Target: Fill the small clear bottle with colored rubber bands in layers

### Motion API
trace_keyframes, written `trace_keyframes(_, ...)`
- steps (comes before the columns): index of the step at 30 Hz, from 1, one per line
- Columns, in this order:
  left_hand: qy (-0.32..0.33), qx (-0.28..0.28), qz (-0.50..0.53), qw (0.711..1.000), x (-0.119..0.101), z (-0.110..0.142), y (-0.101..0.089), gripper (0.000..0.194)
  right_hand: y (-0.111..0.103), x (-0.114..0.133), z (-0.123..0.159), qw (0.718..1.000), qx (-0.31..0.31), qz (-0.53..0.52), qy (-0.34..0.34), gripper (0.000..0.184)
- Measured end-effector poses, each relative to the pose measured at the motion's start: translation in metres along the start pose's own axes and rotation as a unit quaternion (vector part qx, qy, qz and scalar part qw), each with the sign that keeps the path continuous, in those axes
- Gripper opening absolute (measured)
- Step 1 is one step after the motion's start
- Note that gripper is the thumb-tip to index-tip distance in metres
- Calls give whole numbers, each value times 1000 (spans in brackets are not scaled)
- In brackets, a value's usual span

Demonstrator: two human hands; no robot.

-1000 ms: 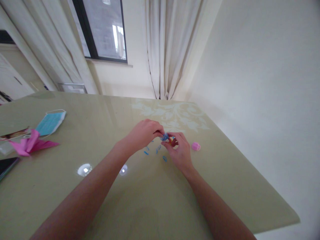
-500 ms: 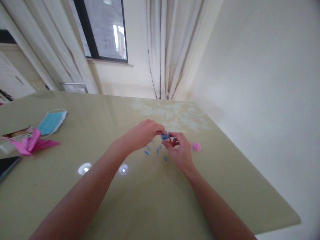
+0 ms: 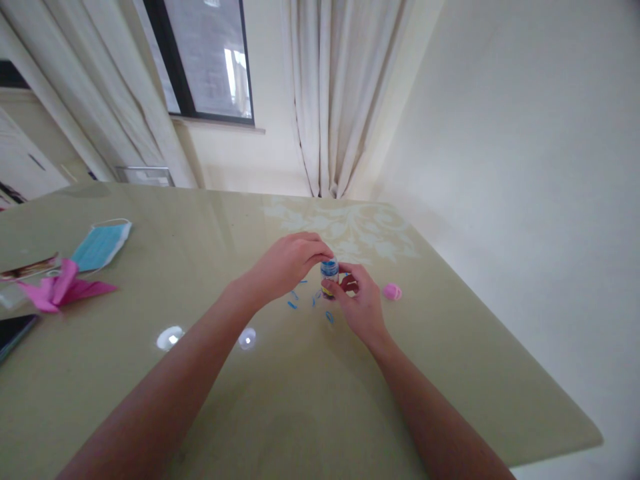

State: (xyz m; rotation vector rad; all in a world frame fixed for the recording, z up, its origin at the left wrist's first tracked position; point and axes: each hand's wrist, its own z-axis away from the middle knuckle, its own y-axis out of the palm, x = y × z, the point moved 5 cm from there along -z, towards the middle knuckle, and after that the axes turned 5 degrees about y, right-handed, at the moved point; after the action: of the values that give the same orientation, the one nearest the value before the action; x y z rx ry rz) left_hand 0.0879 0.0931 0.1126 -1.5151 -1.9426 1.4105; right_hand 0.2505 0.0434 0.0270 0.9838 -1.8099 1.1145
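My right hand (image 3: 361, 297) is wrapped round a small clear jar (image 3: 329, 272) with blue pieces inside and some yellow near its base. The jar stands roughly upright with its mouth up. Above its rim, on the left side, my left hand (image 3: 290, 267) reaches over with fingers bent and pressed together; whatever lies between the fingertips is hidden. Several small blue loops that look like paper clips (image 3: 329, 317) lie scattered on the table just below and left of the jar. A round pink cap-like piece (image 3: 393, 292) rests to the right of my right hand.
The glossy table (image 3: 280, 407) runs back to a curtained window wall, with a white wall along its right edge. At the left lie a blue face mask (image 3: 103, 247), a folded pink paper crane (image 3: 65, 288) and a dark phone-like object (image 3: 16, 333).
More of the jar shows now, and it looks more upright. My left fingers have lifted slightly from its mouth to its rim. My right hand keeps its hold.
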Motion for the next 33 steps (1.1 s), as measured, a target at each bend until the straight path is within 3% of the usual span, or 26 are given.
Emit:
trace_keyframes(3,11,0,2,1000,0,2,-2,25,0,-3,0,1000,-8,-21,16,31)
trace_keyframes(12,22,104,-27,994,4,6,23,47,-2,-4,-3,999,-10,-32,17,33)
trace_keyframes(18,6,25,13,1000,0,2,4,57,-3,-8,-5,999,-11,-42,19,35)
trace_keyframes(25,13,72,-3,997,2,5,20,57,-7,-7,-4,1000,-19,-25,1,33)
trace_keyframes(30,3,0,54,999,1,3,5,56,-7,-5,-5,1000,-22,-16,-11,33)
trace_keyframes(33,-7,0,33,999,0,3,4,57,-8,-5,-6,999,-27,-19,-10,32)
